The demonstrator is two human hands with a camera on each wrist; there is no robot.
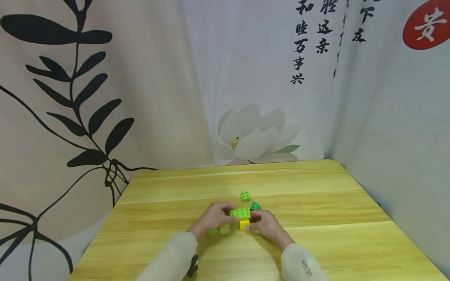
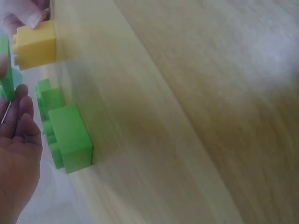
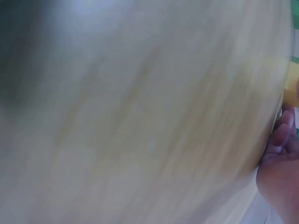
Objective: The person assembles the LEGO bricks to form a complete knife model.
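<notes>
1. The person's left hand (image 1: 216, 216) grips a lime-green studded brick (image 1: 240, 213) between thumb and fingers.
2. The right hand (image 1: 268, 226) pinches a yellow brick (image 1: 244, 224), just below the lime-green one; from where I stand, I cannot tell whether the two touch.
3. Beneath the left hand, mostly hidden by it, is a green brick (image 1: 213, 231); seen from the left wrist, it rests on the table with studs showing.
4. Beyond both hands lies a small four-stud green brick (image 1: 245, 196). Nearer the right hand's fingers is a darker green piece (image 1: 255, 206), its lower part covered, so its full shape is unclear.
5. A dark object (image 1: 192, 266) beside the left sleeve (image 1: 172, 255) is partly covered and hard to identify.
6. At the right wrist, the view is blurred; the hand and yellow brick are cut off at the edge.
7. Under the hands stretches a wood-grain table (image 1: 309, 187). Past it hang pale curtains (image 1: 158, 78) printed with black leaves, a white lotus, Chinese characters and a red disc.
</notes>
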